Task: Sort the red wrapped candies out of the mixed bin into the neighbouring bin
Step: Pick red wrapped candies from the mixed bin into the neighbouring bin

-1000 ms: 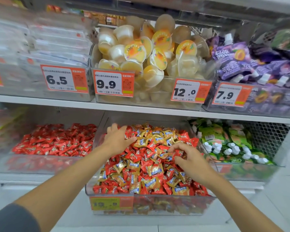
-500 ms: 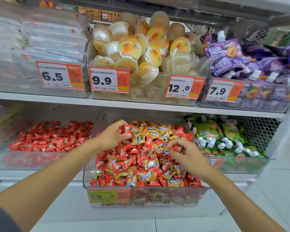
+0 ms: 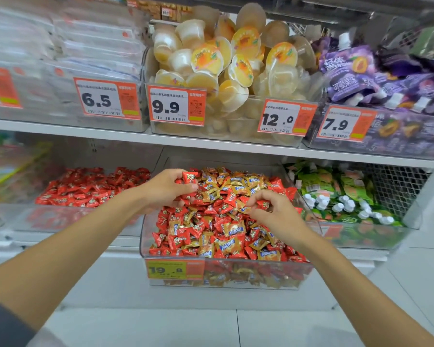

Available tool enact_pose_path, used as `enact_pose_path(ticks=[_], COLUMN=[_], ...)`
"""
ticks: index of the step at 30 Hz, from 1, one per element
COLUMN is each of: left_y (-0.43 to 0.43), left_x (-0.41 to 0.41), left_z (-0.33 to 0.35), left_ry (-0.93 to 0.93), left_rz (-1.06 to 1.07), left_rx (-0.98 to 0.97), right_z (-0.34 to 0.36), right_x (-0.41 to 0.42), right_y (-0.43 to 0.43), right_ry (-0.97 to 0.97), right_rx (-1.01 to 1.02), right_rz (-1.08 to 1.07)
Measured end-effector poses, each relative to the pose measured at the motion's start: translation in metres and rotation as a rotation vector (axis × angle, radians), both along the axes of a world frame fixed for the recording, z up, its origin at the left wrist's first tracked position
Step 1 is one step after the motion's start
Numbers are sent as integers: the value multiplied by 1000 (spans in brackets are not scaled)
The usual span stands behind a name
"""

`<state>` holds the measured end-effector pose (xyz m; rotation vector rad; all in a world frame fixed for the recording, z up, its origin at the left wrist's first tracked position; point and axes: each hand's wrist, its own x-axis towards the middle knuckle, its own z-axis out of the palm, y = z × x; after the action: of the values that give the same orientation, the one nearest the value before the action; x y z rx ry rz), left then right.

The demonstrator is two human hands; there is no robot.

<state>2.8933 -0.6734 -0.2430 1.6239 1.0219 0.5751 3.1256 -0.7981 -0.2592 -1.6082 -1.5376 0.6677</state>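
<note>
A clear mixed bin on the lower shelf holds red and gold wrapped candies. My left hand hovers over its back left part, fingers closed around a red wrapped candy, with more red candies under the palm. Over the middle of the pile, my right hand pinches another red candy between thumb and fingertips. The neighbouring bin to the left holds only red candies.
A bin of green pouches sits right of the mixed bin. The upper shelf overhangs, carrying jelly cups, purple pouches and price tags. White floor tiles lie below.
Both hands went from spread over the pile to closed on red candies. The left hand lifted one candy up at the back of the bin; the right drew slightly toward the centre.
</note>
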Motion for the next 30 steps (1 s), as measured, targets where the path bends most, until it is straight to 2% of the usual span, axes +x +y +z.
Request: enact_pose_path(ticks=[5, 11, 13, 17, 20, 23, 25, 30], left_y=[5, 11, 13, 14, 15, 16, 14, 11], left_x=[-24, -48, -55, -65, -71, -75, -73, -70], left_z=[16, 11, 10, 8, 8, 7, 7, 6], left_ry=[-11, -42, -28, 10, 40, 60, 53, 35], left_rz=[63, 118, 115, 122, 147, 149, 157, 152], left_rx=[64, 34, 33, 39, 48, 44, 52, 73], right_z=[0, -28, -32, -23, -19, -31, -40, -25], right_x=[-39, -82, -82, -74, -78, -93, -99, -81], right_y=[29, 68, 73, 79, 77, 70, 70, 73], right_ry=[-85, -620, -687, -592, -493, -655, -722, -217], right_rx=[-48, -235, -260, -160, -191, -272, -232, -248], right_rz=[103, 434, 446, 339, 377, 473, 514, 398])
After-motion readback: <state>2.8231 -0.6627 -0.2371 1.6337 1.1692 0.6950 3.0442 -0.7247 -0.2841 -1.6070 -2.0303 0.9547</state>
